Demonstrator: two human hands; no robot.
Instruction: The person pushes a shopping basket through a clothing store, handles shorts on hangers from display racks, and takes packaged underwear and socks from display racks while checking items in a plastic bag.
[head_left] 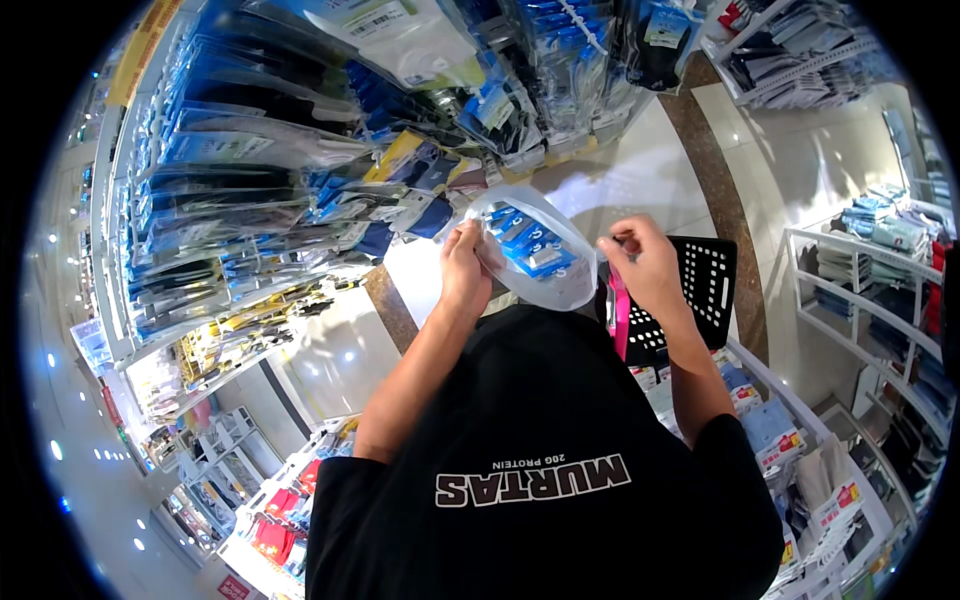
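A black perforated basket (712, 333) is sitting right of a translucent bag (572, 292). The left hand (465, 268) is gripping the bag's left rim; the right hand (645, 258) is curling beside its right rim, hold unclear. Blue packaging (530, 248) is lying inside.

Printed matter: on the black shirt (540, 430), large and small pale lettering; on the blue packs (530, 245), white characters; on the cards (840, 502), red-and-white print.
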